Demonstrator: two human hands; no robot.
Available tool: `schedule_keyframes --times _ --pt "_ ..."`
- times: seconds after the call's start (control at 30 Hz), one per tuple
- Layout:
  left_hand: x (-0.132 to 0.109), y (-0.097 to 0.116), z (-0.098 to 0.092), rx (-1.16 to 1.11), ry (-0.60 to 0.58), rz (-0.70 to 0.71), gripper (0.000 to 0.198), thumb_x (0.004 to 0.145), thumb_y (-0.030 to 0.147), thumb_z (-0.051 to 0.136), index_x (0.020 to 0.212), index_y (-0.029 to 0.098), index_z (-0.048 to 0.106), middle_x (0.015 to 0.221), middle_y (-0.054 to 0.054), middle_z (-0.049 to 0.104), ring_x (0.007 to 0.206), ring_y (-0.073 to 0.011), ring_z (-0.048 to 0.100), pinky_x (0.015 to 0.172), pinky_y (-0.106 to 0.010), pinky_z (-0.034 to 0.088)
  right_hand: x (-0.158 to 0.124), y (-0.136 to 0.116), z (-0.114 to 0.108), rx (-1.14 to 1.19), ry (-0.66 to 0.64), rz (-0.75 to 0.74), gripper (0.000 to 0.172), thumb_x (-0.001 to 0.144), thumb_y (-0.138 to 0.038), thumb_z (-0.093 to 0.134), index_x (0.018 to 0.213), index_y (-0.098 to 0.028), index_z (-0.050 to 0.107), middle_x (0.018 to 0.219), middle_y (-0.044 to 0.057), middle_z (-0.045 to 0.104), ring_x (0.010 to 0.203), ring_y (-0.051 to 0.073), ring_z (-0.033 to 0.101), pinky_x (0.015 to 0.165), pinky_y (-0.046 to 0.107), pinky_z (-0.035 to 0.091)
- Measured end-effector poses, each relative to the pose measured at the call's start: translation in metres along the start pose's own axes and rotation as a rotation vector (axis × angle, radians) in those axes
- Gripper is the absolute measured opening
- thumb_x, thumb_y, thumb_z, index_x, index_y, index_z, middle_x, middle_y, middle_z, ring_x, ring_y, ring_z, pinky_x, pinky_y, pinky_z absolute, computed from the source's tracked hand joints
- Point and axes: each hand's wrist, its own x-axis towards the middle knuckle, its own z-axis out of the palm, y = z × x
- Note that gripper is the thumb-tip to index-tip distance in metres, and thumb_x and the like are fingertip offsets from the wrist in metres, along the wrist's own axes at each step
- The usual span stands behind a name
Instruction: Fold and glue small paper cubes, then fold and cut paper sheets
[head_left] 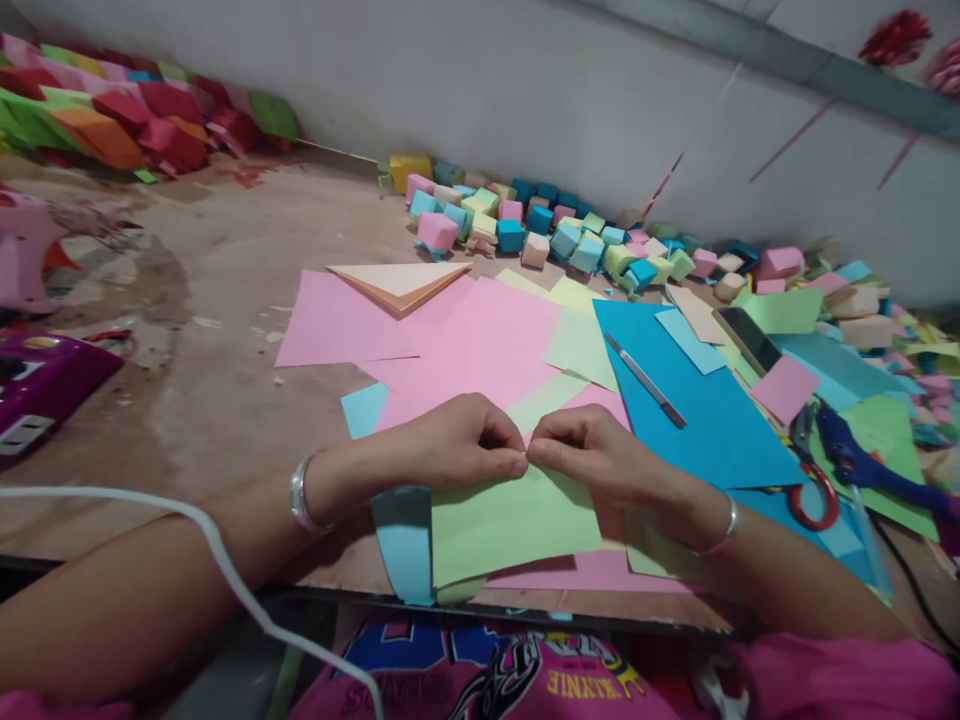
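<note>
Yellow letters — "LYNIE", start unclear — on the pink garment

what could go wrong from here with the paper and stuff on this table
The light green sheet might crease crookedly, as the left hand and right hand pinch close together at its upper part. The white cable crosses in front of the left forearm and could snag. The slim silver tool lies loose on the blue sheet and may slide if bumped.

A light green paper sheet, slightly askew, is held at its far edge by both hands.
</note>
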Motion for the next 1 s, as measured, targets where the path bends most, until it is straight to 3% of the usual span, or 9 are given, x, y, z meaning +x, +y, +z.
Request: schedule_keyframes --times 0.13,0.3,0.43,0.5,0.63,0.7,0.8,0.87,1.0 --pt "0.001 -0.001 -0.005 -0.028 -0.041 0.015 0.028 0.081 0.038 0.061 0.064 0.017 0.066 0.052 0.002 0.044 0.046 -0.0083 0.032 0.043 -0.022 0.021 -0.003 0.0 -0.011 -0.034 -0.085 -0.026 0.018 0.087 -0.022 0.056 0.077 -0.017 0.07 0.064 -0.001 0.059 0.059 0.009 0.046 0.052 0.022 0.034" --pt "0.002 -0.008 -0.021 -0.054 -0.014 -0.046 0.026 0.077 0.039 0.068 0.062 0.017 0.067 0.05 0.002 0.047 0.044 -0.008 0.034 0.041 -0.023 0.02 -0.004 0.008 -0.031 -0.055 -0.147 -0.013 0.021 0.087 -0.017 0.055 0.094 -0.02 0.075 0.089 0.003 0.073 0.076 0.014 0.061 0.066 0.025 0.046" --pt "0.001 -0.02 -0.043 -0.146 0.014 -0.067 0.021 0.073 0.035 0.073 0.062 0.018 0.069 0.053 -0.001 0.057 0.046 -0.0105 0.048 0.044 -0.021 0.032 -0.001 0.025 -0.05 -0.015 -0.027 0.077 0.015 0.082 -0.023 0.061 0.086 -0.018 0.075 0.07 0.002 0.068 0.059 0.012 0.054 0.052 0.024 0.04" --pt "0.0 -0.025 -0.055 -0.172 0.084 -0.072 0.019 0.072 0.033 0.074 0.061 0.018 0.069 0.055 -0.003 0.06 0.049 -0.0122 0.052 0.047 -0.022 0.037 0.001 0.032 -0.057 0.067 0.049 0.155 0.011 0.077 -0.025 0.066 0.079 -0.017 0.074 0.061 0.001 0.063 0.052 0.01 0.05 0.046 0.023 0.036" --pt "0.001 -0.027 -0.067 -0.274 0.445 -0.035 0.02 0.075 0.035 0.075 0.066 0.018 0.069 0.057 -0.003 0.058 0.047 -0.0097 0.046 0.044 -0.022 0.032 0.007 0.04 -0.058 0.303 0.293 0.258 0.012 0.068 -0.027 0.072 0.074 -0.016 0.069 0.051 -0.004 0.055 0.038 0.009 0.046 0.037 0.023 0.038" --pt "0.005 -0.027 -0.067 -0.37 0.58 -0.034 0.025 0.078 0.043 0.073 0.075 0.018 0.072 0.066 -0.006 0.062 0.051 -0.0109 0.05 0.046 -0.024 0.037 0.01 0.041 -0.051 0.407 0.418 0.246 0.017 0.068 -0.028 0.073 0.079 -0.016 0.069 0.055 -0.003 0.058 0.037 0.009 0.049 0.037 0.024 0.042" --pt "0.01 -0.026 -0.06 -0.545 0.584 -0.049 0.039 0.077 0.053 0.073 0.092 0.017 0.074 0.089 -0.014 0.069 0.073 -0.0209 0.066 0.061 -0.03 0.052 0.014 0.041 -0.039 0.485 0.622 0.177 0.024 0.067 -0.03 0.077 0.085 -0.016 0.068 0.069 0.0 0.065 0.047 0.011 0.059 0.043 0.025 0.051" --pt "0.013 -0.024 -0.051 -0.681 0.559 -0.039 0.044 0.075 0.054 0.076 0.098 0.016 0.072 0.103 -0.018 0.07 0.089 -0.0268 0.069 0.072 -0.034 0.056 0.016 0.04 -0.031 0.536 0.733 0.134 0.027 0.066 -0.032 0.078 0.085 -0.016 0.067 0.074 0.0 0.066 0.054 0.012 0.061 0.048 0.025 0.054" --pt "0.015 -0.016 -0.021 -0.873 0.458 0.004 0.046 0.072 0.045 0.081 0.106 0.016 0.068 0.105 -0.016 0.07 0.091 -0.0249 0.068 0.074 -0.034 0.056 0.015 0.031 -0.008 0.646 0.765 0.094 0.028 0.074 -0.036 0.073 0.094 -0.017 0.064 0.078 0.002 0.068 0.063 0.013 0.064 0.054 0.025 0.056"
